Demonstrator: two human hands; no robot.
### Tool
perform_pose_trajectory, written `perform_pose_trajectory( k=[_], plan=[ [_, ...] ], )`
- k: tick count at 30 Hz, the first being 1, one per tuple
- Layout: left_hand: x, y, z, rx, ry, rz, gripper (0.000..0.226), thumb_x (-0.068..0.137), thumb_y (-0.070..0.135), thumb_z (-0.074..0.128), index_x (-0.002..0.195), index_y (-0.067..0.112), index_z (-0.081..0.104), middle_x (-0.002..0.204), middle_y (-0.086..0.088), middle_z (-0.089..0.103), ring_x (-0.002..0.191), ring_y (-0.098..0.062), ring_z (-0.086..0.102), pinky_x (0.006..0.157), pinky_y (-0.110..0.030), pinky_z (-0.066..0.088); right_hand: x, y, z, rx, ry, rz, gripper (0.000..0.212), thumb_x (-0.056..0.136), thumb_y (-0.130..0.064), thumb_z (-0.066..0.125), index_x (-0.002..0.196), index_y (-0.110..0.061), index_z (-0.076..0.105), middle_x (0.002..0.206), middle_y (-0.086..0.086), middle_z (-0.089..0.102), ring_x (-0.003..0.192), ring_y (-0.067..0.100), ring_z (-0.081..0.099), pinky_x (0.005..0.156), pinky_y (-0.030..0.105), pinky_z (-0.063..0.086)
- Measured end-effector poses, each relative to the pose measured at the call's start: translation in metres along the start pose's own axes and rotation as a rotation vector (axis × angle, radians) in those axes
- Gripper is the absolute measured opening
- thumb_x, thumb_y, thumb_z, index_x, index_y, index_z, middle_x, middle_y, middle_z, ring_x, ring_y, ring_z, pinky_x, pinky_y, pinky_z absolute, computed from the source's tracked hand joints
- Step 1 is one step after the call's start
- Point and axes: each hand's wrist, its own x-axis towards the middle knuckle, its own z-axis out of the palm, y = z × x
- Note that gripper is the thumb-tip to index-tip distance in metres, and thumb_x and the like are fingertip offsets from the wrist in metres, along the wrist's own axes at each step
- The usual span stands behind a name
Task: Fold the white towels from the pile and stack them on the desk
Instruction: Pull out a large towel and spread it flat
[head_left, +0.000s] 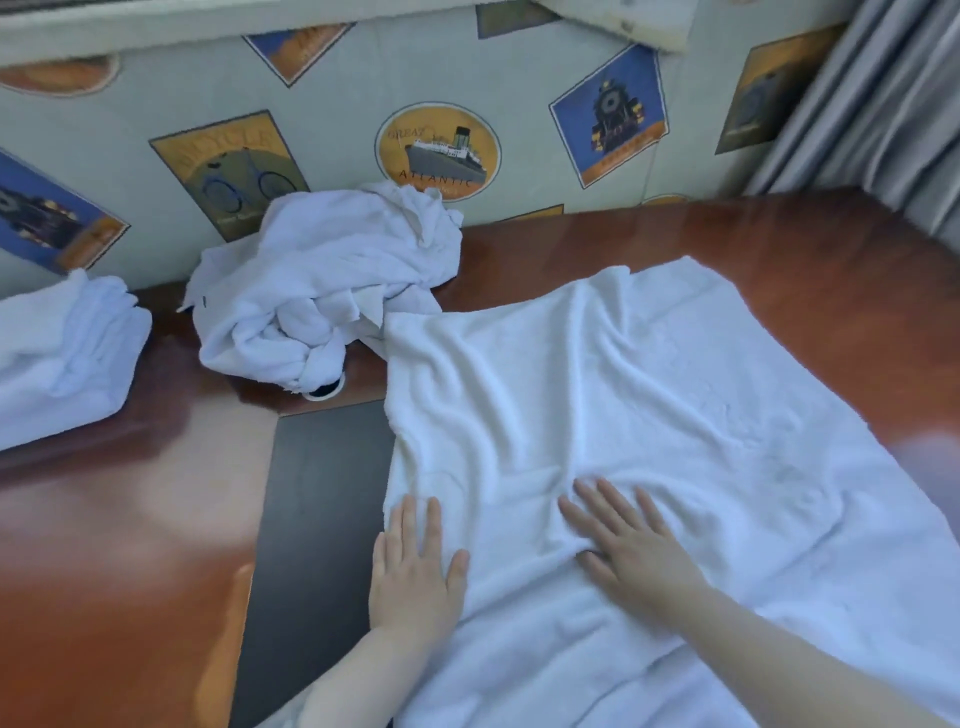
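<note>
A white towel (649, 415) lies spread flat on the counter (779, 249), covering most of its right part and running off the near edge of the view; it has soft wrinkles across the middle and a ridge of folds bunched near its centre. The left hand (415, 566) rests palm down on the towel's left edge, fingers (415, 525) straight and held close together, thumb out to the side, with the outer fingers partly over the dark inset panel (317, 519) that sits just left of the towel. The right hand (634, 551) lies flat on the towel near its centre, to the right of the left hand and apart from it, fingers (608, 504) straight and slightly spread, pressing on the cloth where the wrinkles gather. Neither hand grips anything. Behind the towel's far left corner, a pile (322, 291) of crumpled white towels sits against the wall, its lower edge touching the spread towel and overlapping a round cable hole (324, 391) in the counter. Well to the left of the pile, a stack (62, 358) of folded white towels rests on the counter at the frame's edge. The wall (363, 88) behind the counter bears printed pictures of a ship, a bicycle and locomotives, and a grey curtain (883, 104) hangs at the far right.
</note>
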Motion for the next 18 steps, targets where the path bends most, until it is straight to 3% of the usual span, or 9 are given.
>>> perform_pose_trajectory(
  k=[2,4,5,7,10,12,14,16,18],
  plan=[
    [0.001,-0.024,-0.003,0.045,-0.023,0.163,0.070,0.098,0.061,0.011,0.137,0.031,-0.038,0.160,-0.005,-0.027,0.149,-0.020,-0.018,0.121,-0.034,-0.001,-0.007,-0.018,0.000,-0.040,0.086,0.173,0.060,0.101,-0.043,0.020,0.151,-0.043,-0.014,0.160,-0.016,-0.016,0.148,0.009,-0.016,0.116,0.036,-0.016],
    [0.005,-0.049,-0.007,0.098,-0.023,0.344,0.069,0.100,0.058,0.016,0.141,0.033,-0.034,0.160,-0.001,-0.027,0.150,-0.017,-0.016,0.121,-0.031,0.001,-0.016,-0.059,-0.003,0.027,0.294,0.390,0.057,0.098,-0.024,0.042,0.153,-0.023,0.027,0.162,-0.001,0.020,0.150,0.018,0.013,0.120,0.040,0.002],
    [0.008,-0.061,-0.010,0.122,-0.032,0.422,0.068,0.101,0.055,0.017,0.145,0.033,-0.030,0.160,0.000,-0.026,0.150,-0.016,-0.016,0.122,-0.030,0.000,-0.020,-0.085,-0.005,0.098,0.405,0.488,0.051,0.091,-0.013,0.053,0.141,-0.014,0.048,0.153,0.009,0.039,0.144,0.025,0.031,0.118,0.045,0.015],
    [0.010,-0.078,-0.015,0.090,-0.076,0.516,0.064,0.103,0.048,0.019,0.152,0.032,-0.019,0.160,0.001,-0.026,0.149,-0.014,-0.019,0.122,-0.028,-0.003,-0.034,-0.142,-0.003,0.264,0.534,0.588,0.044,0.073,-0.001,0.066,0.117,-0.006,0.067,0.129,0.017,0.061,0.121,0.035,0.057,0.104,0.052,0.040],
    [0.008,-0.090,-0.015,0.069,-0.112,0.551,0.063,0.105,0.040,0.019,0.149,0.027,-0.025,0.157,0.002,-0.031,0.148,-0.015,-0.023,0.121,-0.029,-0.001,-0.067,-0.221,0.021,0.352,0.505,0.509,0.051,0.055,-0.007,0.081,0.105,-0.013,0.073,0.117,0.009,0.068,0.107,0.031,0.067,0.098,0.044,0.046],
    [0.008,-0.089,-0.011,0.094,-0.086,0.561,0.063,0.106,0.038,0.016,0.140,0.024,-0.035,0.154,-0.001,-0.035,0.148,-0.018,-0.024,0.121,-0.032,0.001,-0.090,-0.252,0.037,0.274,0.412,0.417,0.038,0.063,-0.022,0.065,0.100,-0.023,0.077,0.118,0.003,0.070,0.113,0.023,0.064,0.107,0.038,0.029],
    [0.008,-0.086,-0.012,0.137,-0.069,0.556,0.063,0.106,0.038,0.014,0.138,0.022,-0.037,0.153,-0.002,-0.037,0.148,-0.019,-0.023,0.122,-0.034,0.004,-0.106,-0.259,0.042,0.246,0.337,0.417,0.044,0.070,-0.031,0.049,0.104,-0.030,0.077,0.122,-0.003,0.068,0.120,0.019,0.056,0.109,0.035,0.018],
    [0.002,-0.083,-0.017,0.086,-0.075,0.533,0.064,0.106,0.039,0.018,0.147,0.022,-0.028,0.156,0.001,-0.031,0.150,-0.019,-0.017,0.122,-0.034,0.009,-0.116,-0.252,0.039,0.181,0.268,0.403,0.042,0.070,-0.039,0.056,0.108,-0.036,0.075,0.125,-0.008,0.066,0.120,0.014,0.059,0.109,0.034,0.019],
    [-0.012,-0.078,-0.022,-0.214,-0.041,0.381,0.066,0.103,0.035,0.039,0.157,0.020,0.005,0.164,-0.001,-0.003,0.150,-0.024,0.004,0.117,-0.037,0.024,-0.122,-0.245,0.029,0.123,0.162,0.384,0.050,0.067,-0.047,0.069,0.116,-0.041,0.070,0.133,-0.013,0.060,0.124,0.009,0.056,0.111,0.033,0.031]
  ],
)
